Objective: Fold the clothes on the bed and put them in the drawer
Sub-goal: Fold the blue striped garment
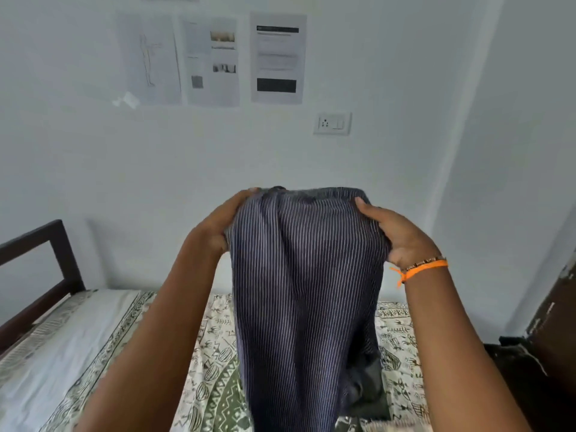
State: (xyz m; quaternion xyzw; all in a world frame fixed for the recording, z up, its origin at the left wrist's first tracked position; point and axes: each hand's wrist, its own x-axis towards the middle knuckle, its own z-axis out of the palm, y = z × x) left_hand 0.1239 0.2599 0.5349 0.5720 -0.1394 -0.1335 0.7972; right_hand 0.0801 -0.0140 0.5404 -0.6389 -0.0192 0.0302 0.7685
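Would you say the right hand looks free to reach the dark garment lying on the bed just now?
Probably not yet. The right hand and left hand both grip the top of the striped garment, which hangs directly in front of the dark garment on the bed. It would need to let go first.

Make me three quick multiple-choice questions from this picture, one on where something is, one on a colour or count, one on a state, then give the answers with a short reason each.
1. Where is the striped garment?
A. Flat on the bed
B. Held up above the bed
C. In a drawer

2. How many printed sheets form the row on the wall?
A. One
B. Three
C. Six

3. What are the left hand and right hand doing?
A. Both gripping the garment's top edge
B. Both resting open on the bed
C. Only one holds it

Answers: 1 B, it hangs from the hands over the patterned sheet. 2 B, three side by side. 3 A, fingers curl round each top corner.
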